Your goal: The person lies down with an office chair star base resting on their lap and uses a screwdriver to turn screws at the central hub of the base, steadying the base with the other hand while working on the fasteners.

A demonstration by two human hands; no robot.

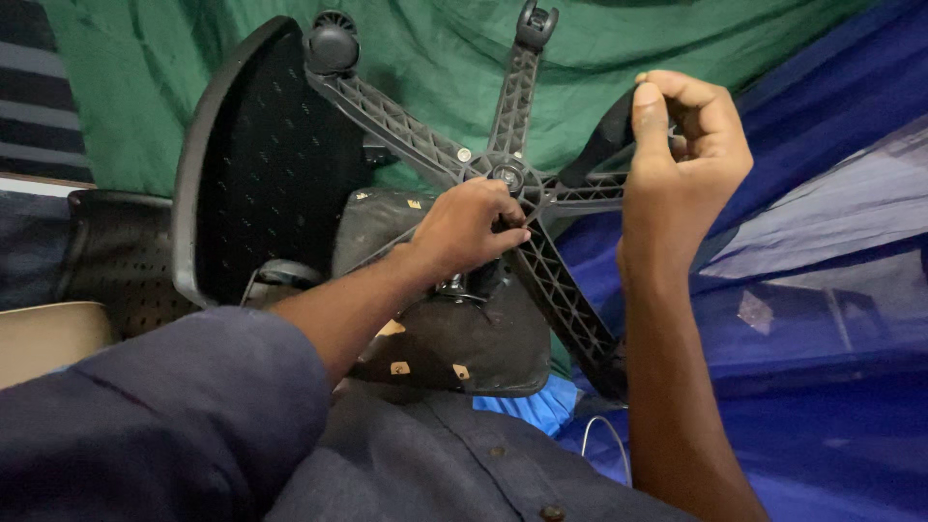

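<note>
1. An overturned office chair lies across the person's lap, its ribbed black plastic star base (522, 184) at the centre, spokes fanning out.
2. A glossy round caster (332, 45) sits at 11 o'clock; the perforated curved backrest (261, 164) stands at 9 o'clock.
3. The left hand (469, 227) is curled shut around the base just below the hub, forearm reaching up from 7 o'clock.
4. The right hand (681, 145), at 2 o'clock, pinches a black arm piece (604, 140), wrist upright.
5. Green cloth (145, 87) hangs behind.
</note>
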